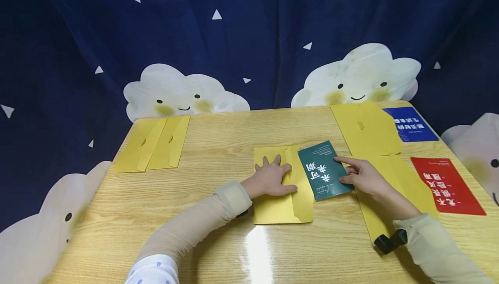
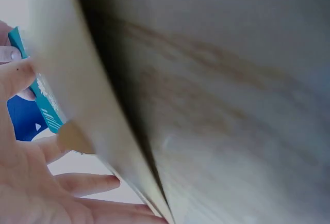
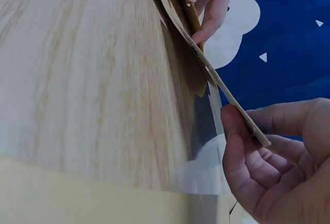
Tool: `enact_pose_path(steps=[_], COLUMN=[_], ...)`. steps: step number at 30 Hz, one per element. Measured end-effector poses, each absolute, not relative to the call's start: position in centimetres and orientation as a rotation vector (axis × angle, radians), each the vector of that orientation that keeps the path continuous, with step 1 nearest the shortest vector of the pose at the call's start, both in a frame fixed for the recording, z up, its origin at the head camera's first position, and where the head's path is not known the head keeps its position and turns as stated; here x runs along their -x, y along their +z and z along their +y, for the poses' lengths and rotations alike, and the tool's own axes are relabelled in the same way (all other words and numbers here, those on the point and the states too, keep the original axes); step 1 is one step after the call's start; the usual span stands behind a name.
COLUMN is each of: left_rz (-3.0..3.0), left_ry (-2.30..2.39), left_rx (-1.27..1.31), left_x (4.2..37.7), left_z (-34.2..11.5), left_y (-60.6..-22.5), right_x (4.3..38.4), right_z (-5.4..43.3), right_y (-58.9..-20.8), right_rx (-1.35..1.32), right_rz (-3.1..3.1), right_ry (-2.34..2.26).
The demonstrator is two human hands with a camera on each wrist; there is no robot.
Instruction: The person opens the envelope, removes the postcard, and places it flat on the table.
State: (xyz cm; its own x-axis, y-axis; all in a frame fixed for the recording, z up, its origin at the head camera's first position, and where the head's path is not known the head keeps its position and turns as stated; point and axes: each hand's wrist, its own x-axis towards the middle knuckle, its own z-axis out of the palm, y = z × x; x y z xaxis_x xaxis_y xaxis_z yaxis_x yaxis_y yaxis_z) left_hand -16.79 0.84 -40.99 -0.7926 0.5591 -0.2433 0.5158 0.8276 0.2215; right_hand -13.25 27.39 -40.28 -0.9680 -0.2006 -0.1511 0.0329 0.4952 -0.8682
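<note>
My left hand [image 1: 269, 180] rests with fingers spread on a yellow envelope [image 1: 273, 214] in the middle of the table. The envelope's flap side faces right. Just to its right, a dark green card [image 1: 319, 173] with white lettering slants, its left edge at the flap. My right hand [image 1: 364, 178] pinches the card's right side between thumb and fingers. In the right wrist view, that hand [image 3: 291, 164] holds the card [image 3: 229, 92] edge-on, its far end close to the left hand. The left wrist view shows the left palm [image 2: 31, 188] and part of the green card [image 2: 45, 102].
Two yellow envelopes [image 1: 130, 150] lie overlapping at the left of the wooden table [image 1: 218, 141]. At the right are an upper yellow envelope [image 1: 362, 126] beside a blue card [image 1: 415, 124], and a lower one [image 1: 405, 180], partly under the right arm, beside a red card [image 1: 448, 186].
</note>
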Motion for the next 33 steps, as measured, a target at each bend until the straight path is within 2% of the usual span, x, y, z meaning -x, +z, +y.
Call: enact_pose_path(steps=[15, 33], left_rz=[2.644, 2.648], left_ry=[0.081, 0.050], left_rx=[-0.828, -0.832], left_x=[16.7, 18.5], left_z=[0.4, -0.1], left_y=[-41.0, -40.7], right_x=[13.5, 15.6], right_z=[28.1, 29.0], right_y=[-40.2, -39.2], right_rx=[0.027, -0.049], right_rz=[2.532, 2.521], right_ry=[-1.466, -1.487])
